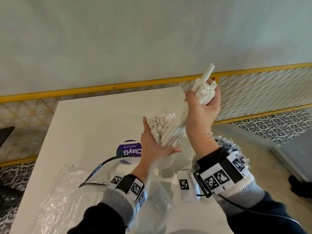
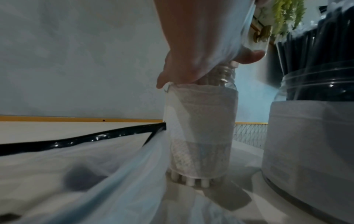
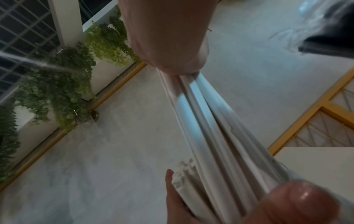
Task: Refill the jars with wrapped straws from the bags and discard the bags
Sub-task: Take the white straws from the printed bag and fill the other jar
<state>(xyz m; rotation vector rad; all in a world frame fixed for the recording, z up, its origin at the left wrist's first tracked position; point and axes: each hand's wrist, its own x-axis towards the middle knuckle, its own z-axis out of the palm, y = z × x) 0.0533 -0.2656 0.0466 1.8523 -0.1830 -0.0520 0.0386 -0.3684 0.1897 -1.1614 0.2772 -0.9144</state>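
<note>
Straws: paper-wrapped white straws, two lots. One lot stands packed in the clear jar [image 1: 166,159] mid-table, the other is a bundle [image 1: 203,92] held up in the air above and right of it.
Empty bag: crinkly clear plastic bag [image 1: 55,196] lies flat on the white table [image 1: 87,119] at the left, black strip along its edge. Looks feather-light and slippery, so I'd scrunch it to bin it rather than pinch a corner.
Sticker thing: purple "ClayGo" label [image 1: 129,149] just left of the jar, can't tell what it's on.
Left hand: left hand [image 1: 152,147] is flat-ish, fingers straight, palm pressed on the side of the jar straws [image 1: 160,124], thumb across the jar's mouth. It's steadying and herding, not gripping.
Jar: already pretty full, straws fan out over the rim. See-through and hard-looking, so probably tippy if bumped at the top.
Right hand: right hand [image 1: 201,112] is wrapped round the bundle near its top end, fingers curled tight; lower ends trail down toward the jar mouth.
Handling guess: straws are light, fairly stiff, wrappers slick, so a loose fist lets them slide. Mid-length grab seems safer.
Second jar: left wrist cam shows a jar of dark straws [image 2: 314,72] just right of the first.
</note>
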